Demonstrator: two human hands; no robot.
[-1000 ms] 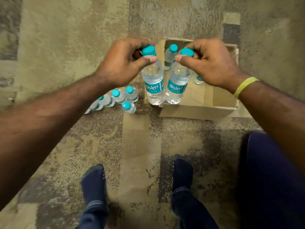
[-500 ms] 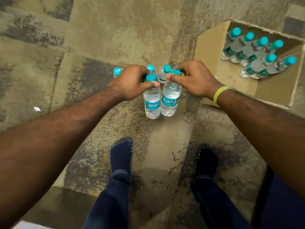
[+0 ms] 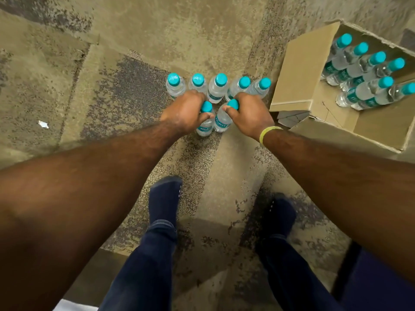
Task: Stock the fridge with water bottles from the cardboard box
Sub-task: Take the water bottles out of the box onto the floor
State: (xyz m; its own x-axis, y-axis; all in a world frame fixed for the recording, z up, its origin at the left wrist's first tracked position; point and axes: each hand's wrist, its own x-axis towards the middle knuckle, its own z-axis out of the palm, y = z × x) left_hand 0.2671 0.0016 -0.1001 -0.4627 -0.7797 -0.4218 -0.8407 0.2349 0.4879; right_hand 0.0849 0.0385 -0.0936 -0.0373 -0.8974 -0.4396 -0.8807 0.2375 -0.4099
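Note:
My left hand [image 3: 185, 112] grips the neck of a clear water bottle with a teal cap [image 3: 205, 125]. My right hand [image 3: 249, 113] grips a second such bottle [image 3: 221, 121] right beside it. Both bottles are low, at or just above the carpet, in front of a row of several upright bottles [image 3: 216, 88] standing on the floor. The open cardboard box [image 3: 294, 70] lies at the upper right, with several more bottles [image 3: 368, 75] inside it. No fridge is in view.
Patterned carpet covers the floor. My two feet in dark socks [image 3: 165, 198] stand just behind the bottles. A small white scrap [image 3: 43, 124] lies on the carpet to the left. A yellow-green band circles my right wrist [image 3: 268, 133].
Both hands have moved down and away from the box with their two bottles, lowering them next to the row on the floor. The view has tilted, and more of the row shows.

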